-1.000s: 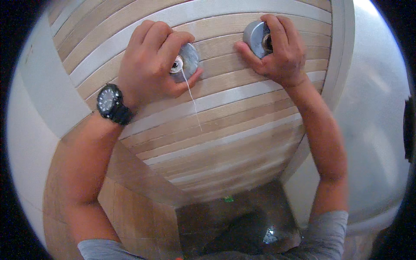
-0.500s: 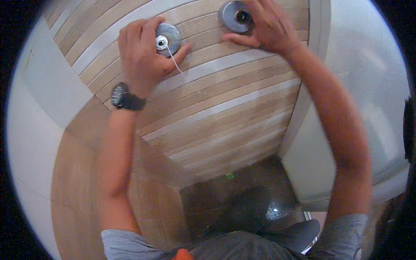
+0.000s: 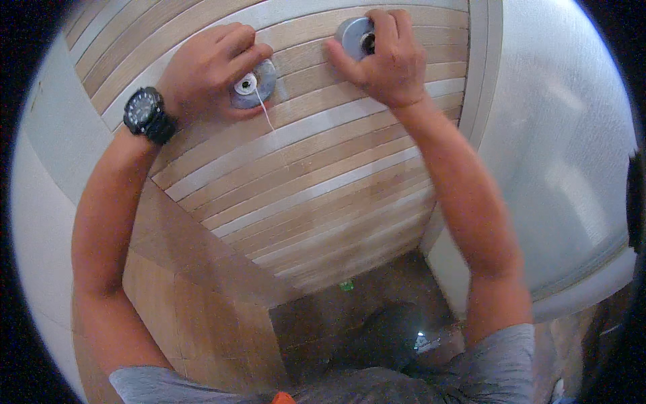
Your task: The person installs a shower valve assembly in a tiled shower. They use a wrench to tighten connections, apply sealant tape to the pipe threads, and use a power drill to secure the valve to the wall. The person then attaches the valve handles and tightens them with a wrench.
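Observation:
Two round metal cover plates sit against a wall of wood-look strips near the top of the view. My left hand (image 3: pixel 205 71) is closed around the left cover plate (image 3: pixel 267 79), with fingers over its top and the thumb below. At that plate's middle is a threaded pipe end wrapped in white tape (image 3: pixel 245 85), a loose strand hanging down from it. My right hand (image 3: pixel 396 67) grips the right cover plate (image 3: pixel 349 35), thumb at its lower left and fingers over its upper right. A dark round opening (image 3: pixel 367 44) shows at its centre, partly behind the fingers.
A frosted glass panel (image 3: pixel 545 155) with a pale frame (image 3: pixel 481 81) stands at the right. Below, the striped wall (image 3: pixel 323 195) meets a dark floor (image 3: pixel 303 337) with a small green scrap (image 3: pixel 346 285). Brown tiles (image 3: pixel 195 310) line the lower left.
My left wrist has swung out to the left and the hand has turned around its plate. My right hand has shifted down and left, its fingers now over the right plate's upper right.

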Demonstrator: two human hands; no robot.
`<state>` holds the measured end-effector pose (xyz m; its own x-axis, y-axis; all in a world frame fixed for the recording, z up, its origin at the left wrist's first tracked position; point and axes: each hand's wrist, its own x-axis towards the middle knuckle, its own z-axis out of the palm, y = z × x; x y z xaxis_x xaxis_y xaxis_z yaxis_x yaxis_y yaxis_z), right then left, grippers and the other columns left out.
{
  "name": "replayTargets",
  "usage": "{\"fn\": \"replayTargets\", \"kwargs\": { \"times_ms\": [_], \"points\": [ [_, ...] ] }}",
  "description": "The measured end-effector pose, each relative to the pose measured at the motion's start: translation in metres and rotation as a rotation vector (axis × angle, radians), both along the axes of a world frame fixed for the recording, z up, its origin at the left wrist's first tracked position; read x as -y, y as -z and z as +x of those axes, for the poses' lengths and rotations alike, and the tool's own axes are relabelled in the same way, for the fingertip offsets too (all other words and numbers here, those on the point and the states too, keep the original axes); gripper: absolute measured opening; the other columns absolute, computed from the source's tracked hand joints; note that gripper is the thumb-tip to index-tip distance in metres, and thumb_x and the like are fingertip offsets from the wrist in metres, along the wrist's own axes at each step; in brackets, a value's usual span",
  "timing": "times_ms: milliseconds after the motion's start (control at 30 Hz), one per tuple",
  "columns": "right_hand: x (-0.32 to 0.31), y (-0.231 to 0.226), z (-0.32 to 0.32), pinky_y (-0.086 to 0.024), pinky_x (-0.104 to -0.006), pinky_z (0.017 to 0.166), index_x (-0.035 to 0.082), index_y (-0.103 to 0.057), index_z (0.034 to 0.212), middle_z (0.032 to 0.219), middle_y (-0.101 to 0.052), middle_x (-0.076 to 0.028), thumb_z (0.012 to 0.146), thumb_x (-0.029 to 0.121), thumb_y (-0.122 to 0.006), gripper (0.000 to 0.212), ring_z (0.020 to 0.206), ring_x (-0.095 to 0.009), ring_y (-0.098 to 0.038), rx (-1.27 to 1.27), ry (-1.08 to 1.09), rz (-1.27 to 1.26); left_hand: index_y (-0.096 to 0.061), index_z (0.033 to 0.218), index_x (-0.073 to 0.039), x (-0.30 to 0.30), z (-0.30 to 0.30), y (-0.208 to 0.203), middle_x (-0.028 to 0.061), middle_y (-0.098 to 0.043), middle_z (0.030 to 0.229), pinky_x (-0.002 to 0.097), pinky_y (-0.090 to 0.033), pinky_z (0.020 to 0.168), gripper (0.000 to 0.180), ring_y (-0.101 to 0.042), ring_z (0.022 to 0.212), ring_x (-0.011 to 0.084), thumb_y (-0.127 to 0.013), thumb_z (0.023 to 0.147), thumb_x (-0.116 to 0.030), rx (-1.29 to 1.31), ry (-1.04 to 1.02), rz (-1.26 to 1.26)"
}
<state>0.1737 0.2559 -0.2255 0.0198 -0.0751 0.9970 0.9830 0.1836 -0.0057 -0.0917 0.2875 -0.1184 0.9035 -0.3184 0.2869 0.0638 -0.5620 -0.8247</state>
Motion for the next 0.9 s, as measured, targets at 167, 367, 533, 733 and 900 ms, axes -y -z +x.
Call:
{"fn": "replayTargets", "kwargs": {
  "times_ms": [167,367,533,733,900],
  "points": [
    [0.021,-0.051,0.051,-0.052,-0.0433,0.082,-0.001,-0.056,0.119,0.115,-0.056,-0.019,0.082,0.049,-0.075,0.065,0.098,-0.032,-0.059,0.951,0.085,-0.311,-0.065,0.103,-0.011,-0.009,0.010,0.059,0.0094,-0.053,0.089,0.0390,-0.049,0.065,0.053,-0.057,0.076,0.0281,-0.086,0.065,-0.041,0.604,0.032,-0.053],
    [0.055,-0.101,0.036,-0.048,-0.0413,0.098,0.013,-0.048,0.133,0.132,-0.048,-0.019,0.089,0.038,-0.071,0.056,0.118,-0.032,-0.051,1.609,0.404,-0.361,-0.069,0.106,-0.014,-0.006,0.060,0.106,0.0086,-0.053,0.089,0.0449,-0.045,0.074,0.057,-0.055,0.090,0.0304,-0.085,0.065,-0.051,1.444,0.035,-0.057],
    [0.079,-0.053,0.015,-0.043,-0.0501,0.104,0.013,-0.045,0.143,0.148,-0.040,-0.025,0.086,0.056,-0.069,0.076,0.132,-0.041,-0.045,0.438,0.222,-0.588,-0.069,0.111,-0.012,0.006,0.005,0.078,0.0099,-0.057,0.092,0.0448,-0.047,0.076,0.054,-0.057,0.089,0.0305,-0.084,0.068,-0.041,0.834,-0.020,-0.141],
    [0.082,-0.074,-0.006,-0.057,-0.0478,0.072,-0.002,-0.060,0.113,0.098,-0.059,-0.018,0.073,0.082,-0.063,0.092,0.081,-0.031,-0.066,-1.036,-0.645,-1.125,-0.069,0.116,-0.011,0.034,-0.065,-0.011,0.0086,-0.064,0.089,0.0405,-0.051,0.069,0.037,-0.061,0.075,0.0306,-0.072,0.084,-0.031,0.154,-0.498,-0.423],
    [0.076,-0.054,-0.012,-0.056,-0.0516,0.088,-0.011,-0.048,0.118,0.101,-0.060,-0.024,0.071,0.090,-0.055,0.112,0.093,-0.037,-0.067,-1.860,-1.202,-1.142,-0.059,0.125,-0.001,0.031,-0.072,0.024,0.0168,-0.063,0.115,0.0403,-0.057,0.078,0.067,-0.069,0.089,0.0295,-0.060,0.093,-0.059,0.485,-0.841,-2.094]
  ]
}}
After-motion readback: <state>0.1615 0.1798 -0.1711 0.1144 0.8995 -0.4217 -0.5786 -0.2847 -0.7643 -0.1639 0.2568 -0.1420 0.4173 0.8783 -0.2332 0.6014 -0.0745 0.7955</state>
